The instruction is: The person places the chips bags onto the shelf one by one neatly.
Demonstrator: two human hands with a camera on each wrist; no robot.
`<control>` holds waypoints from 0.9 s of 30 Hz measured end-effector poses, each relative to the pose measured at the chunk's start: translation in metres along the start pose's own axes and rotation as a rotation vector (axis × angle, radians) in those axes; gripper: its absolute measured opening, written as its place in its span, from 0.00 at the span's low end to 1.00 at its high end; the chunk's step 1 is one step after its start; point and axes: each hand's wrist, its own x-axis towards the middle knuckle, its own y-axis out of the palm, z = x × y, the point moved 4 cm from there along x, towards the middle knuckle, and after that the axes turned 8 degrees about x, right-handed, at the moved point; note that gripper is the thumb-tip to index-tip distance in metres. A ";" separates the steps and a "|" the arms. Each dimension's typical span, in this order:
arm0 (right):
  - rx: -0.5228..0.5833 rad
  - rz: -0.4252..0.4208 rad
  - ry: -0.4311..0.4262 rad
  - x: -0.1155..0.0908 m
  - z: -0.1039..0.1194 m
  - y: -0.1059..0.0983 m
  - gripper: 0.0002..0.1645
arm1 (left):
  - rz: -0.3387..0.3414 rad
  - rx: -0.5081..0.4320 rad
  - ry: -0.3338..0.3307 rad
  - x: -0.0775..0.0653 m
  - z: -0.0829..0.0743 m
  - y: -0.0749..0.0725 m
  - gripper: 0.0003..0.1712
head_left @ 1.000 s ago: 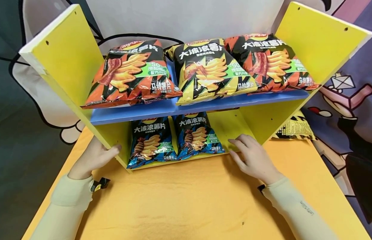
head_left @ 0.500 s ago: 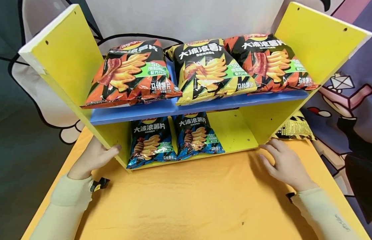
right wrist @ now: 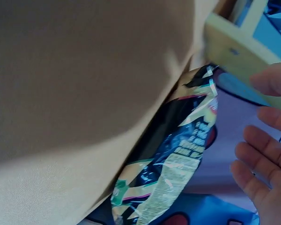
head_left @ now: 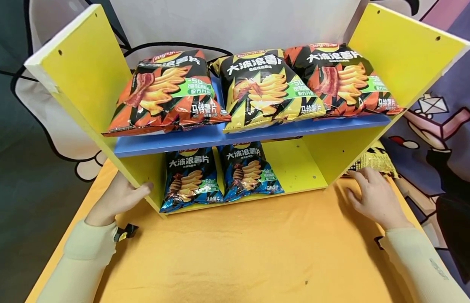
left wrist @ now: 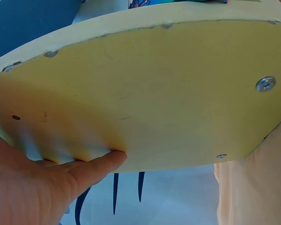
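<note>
A small yellow shelf unit (head_left: 319, 160) with a blue middle board stands on the table. My left hand (head_left: 119, 198) holds its left side panel (left wrist: 145, 93) near the lower front, thumb at the front edge and fingers against the outer face. Above the table to the right of the shelf, my right hand (head_left: 378, 198) is open with fingers spread. Just beyond it lies a yellow and black chip bag (head_left: 375, 162), its printed back showing in the right wrist view (right wrist: 164, 154); the hand is apart from the bag there.
On the blue board sit a red chip bag (head_left: 170, 94), a yellow one (head_left: 269, 90) and another red one (head_left: 344, 80). Two blue chip bags (head_left: 191, 181) stand side by side below, toward the left. An orange cloth covers the table (head_left: 235, 252).
My right hand has moved right, from the lower compartment's front past the shelf's right panel toward the yellow bag. The left hand and the shelf stay put.
</note>
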 end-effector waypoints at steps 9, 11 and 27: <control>-0.059 0.070 0.035 0.013 -0.030 0.007 0.46 | -0.004 -0.004 -0.009 -0.001 0.000 -0.001 0.26; -0.083 0.093 0.043 0.018 -0.035 0.009 0.49 | -0.016 -0.011 -0.013 -0.002 0.000 -0.001 0.27; -0.172 0.318 0.221 0.025 -0.072 0.036 0.56 | -0.029 -0.009 -0.038 -0.002 0.000 -0.001 0.27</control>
